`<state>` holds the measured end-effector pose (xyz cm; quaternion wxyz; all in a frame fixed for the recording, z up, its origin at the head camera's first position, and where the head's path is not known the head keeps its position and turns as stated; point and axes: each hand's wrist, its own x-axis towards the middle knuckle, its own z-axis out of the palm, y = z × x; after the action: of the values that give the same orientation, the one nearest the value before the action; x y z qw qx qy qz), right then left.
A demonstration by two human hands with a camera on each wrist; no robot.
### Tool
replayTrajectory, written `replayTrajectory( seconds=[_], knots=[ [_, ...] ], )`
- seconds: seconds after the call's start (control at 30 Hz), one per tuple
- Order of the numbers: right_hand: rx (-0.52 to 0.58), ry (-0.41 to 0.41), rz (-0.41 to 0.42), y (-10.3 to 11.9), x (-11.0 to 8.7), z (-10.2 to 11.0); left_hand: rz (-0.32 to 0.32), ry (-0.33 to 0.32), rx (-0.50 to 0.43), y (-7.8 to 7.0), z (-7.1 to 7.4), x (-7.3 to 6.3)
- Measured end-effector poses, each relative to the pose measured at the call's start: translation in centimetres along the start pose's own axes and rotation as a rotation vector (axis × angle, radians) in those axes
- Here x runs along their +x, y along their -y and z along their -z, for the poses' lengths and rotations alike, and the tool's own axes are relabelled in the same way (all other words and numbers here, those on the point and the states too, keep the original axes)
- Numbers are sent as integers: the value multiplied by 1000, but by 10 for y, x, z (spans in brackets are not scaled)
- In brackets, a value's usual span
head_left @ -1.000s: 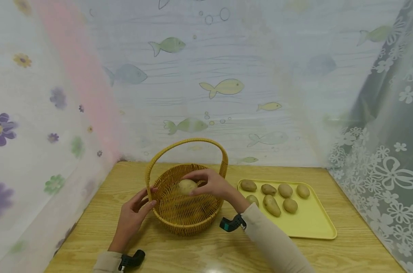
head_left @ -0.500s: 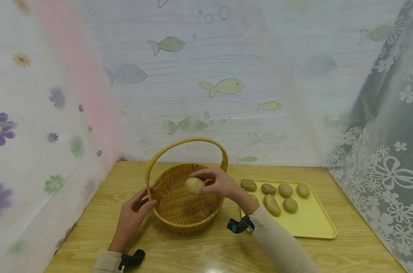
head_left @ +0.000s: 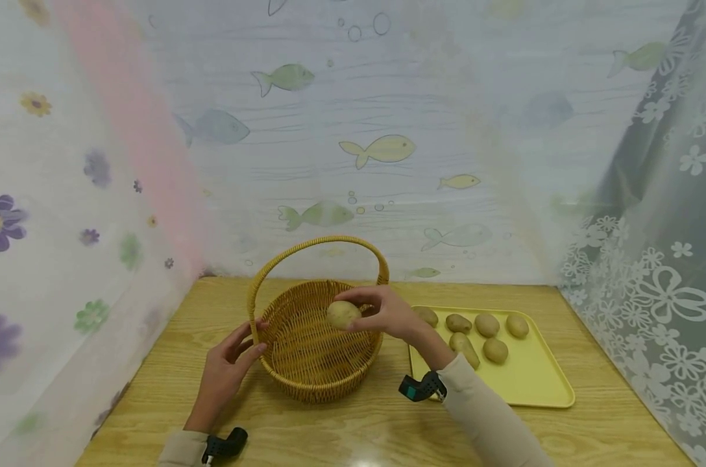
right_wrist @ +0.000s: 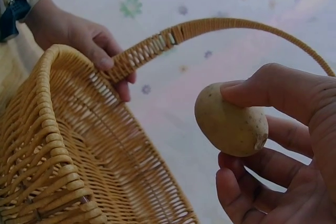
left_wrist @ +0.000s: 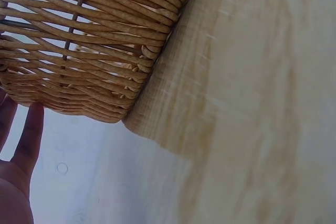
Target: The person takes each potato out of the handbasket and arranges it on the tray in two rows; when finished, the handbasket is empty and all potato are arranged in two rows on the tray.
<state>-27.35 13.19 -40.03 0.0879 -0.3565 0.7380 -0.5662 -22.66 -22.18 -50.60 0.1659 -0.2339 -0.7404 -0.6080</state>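
A round wicker basket with a tall arched handle stands on the table, its woven bottom showing from above. My left hand grips the basket at the left foot of the handle, thumb on the near side and fingertips past the rim. In the left wrist view, fingers lie along the wicker. Over the right part of the basket, my right hand pinches a pale potato between thumb and fingers. The right wrist view shows that potato held above the rim, a rough spot at one end.
To the right of the basket lies a yellow tray with several potatoes towards its back and left; my right forearm passes over its left edge. Printed curtains hang behind the wooden table and at both sides.
My right hand has moved to the right with the potato, from over the basket's middle to nearer its right side. The left hand and the basket have stayed where they were.
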Motion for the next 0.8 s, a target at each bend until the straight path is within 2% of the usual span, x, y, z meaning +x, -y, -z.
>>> replayTrajectory(
  seconds=[0.2,0.53,0.8],
  knots=[
    [2,-7,-20,1,-8,5,-7,-4,18,1,0,-1],
    [-32,-28,2,1,-19,14,6,-9,17,1,1,-1],
    [18,-62,-2,2,-30,22,-8,-3,23,2,0,0]
  ],
)
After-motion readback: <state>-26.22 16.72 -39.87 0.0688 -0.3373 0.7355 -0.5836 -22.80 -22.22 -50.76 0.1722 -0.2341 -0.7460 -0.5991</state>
